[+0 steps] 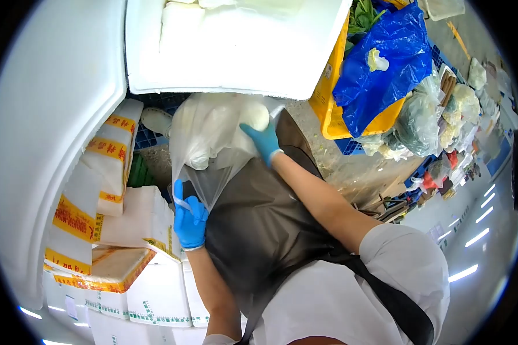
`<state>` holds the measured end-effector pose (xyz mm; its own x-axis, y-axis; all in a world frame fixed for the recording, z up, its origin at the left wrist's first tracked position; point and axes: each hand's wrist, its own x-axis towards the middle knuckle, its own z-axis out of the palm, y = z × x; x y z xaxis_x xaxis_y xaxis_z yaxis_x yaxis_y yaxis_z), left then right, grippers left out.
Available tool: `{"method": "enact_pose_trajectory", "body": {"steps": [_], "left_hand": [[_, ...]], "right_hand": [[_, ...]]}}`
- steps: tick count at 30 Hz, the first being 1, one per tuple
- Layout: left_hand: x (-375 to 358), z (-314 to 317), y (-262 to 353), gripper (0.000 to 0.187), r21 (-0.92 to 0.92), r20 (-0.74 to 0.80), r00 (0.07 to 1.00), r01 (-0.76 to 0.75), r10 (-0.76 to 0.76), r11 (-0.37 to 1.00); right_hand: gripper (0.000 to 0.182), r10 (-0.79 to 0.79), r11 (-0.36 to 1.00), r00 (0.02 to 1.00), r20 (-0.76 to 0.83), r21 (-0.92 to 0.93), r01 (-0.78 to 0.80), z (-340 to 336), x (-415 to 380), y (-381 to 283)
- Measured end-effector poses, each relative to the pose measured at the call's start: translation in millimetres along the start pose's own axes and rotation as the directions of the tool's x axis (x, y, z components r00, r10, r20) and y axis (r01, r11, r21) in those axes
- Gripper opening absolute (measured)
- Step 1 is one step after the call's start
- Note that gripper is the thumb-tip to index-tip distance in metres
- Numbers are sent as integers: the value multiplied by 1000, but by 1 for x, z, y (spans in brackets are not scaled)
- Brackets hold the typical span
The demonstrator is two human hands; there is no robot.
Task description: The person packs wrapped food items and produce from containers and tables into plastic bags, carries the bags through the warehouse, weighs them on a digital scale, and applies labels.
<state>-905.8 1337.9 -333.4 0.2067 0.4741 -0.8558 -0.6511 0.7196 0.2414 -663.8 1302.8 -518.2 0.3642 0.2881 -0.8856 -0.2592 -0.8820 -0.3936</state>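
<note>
A clear plastic bag (218, 172) hangs in front of the dark apron, with several pale, rounded pieces bunched inside it. Blue-gloved, my left hand (190, 221) is closed on the lower left edge of the bag, its index finger pointing up along the plastic. My right hand (263, 141), also gloved, curls around a white rounded piece (255, 117) at the right side of the bag. The far side of that piece is lost in the folds of plastic.
Ahead stands a large white foam box (224, 69) with white contents. To its right, a yellow crate (328, 109) holds leafy greens and a blue plastic bag (385, 69). Taped foam boxes (106, 158) are stacked at left. Bagged goods (420, 121) lie farther right.
</note>
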Motion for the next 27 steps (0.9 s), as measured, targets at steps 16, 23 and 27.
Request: {"method": "enact_pose_trajectory", "body": {"steps": [16,23,27], "left_hand": [[7,2,18,70,-190,11,1000,-10,12,982],[-6,-11,22,54,-48,-85,996,-17,12,999],[-14,17,64,47,-54,-41,997,-67,65,996]], "right_hand": [[29,-165,968,986,40,-184,169,-22,88,-32],[24,38,997,936,350,49,-59,-87,-53,-108],[27,-20,995,873,487,94,-29,-167,-81,-123]]}}
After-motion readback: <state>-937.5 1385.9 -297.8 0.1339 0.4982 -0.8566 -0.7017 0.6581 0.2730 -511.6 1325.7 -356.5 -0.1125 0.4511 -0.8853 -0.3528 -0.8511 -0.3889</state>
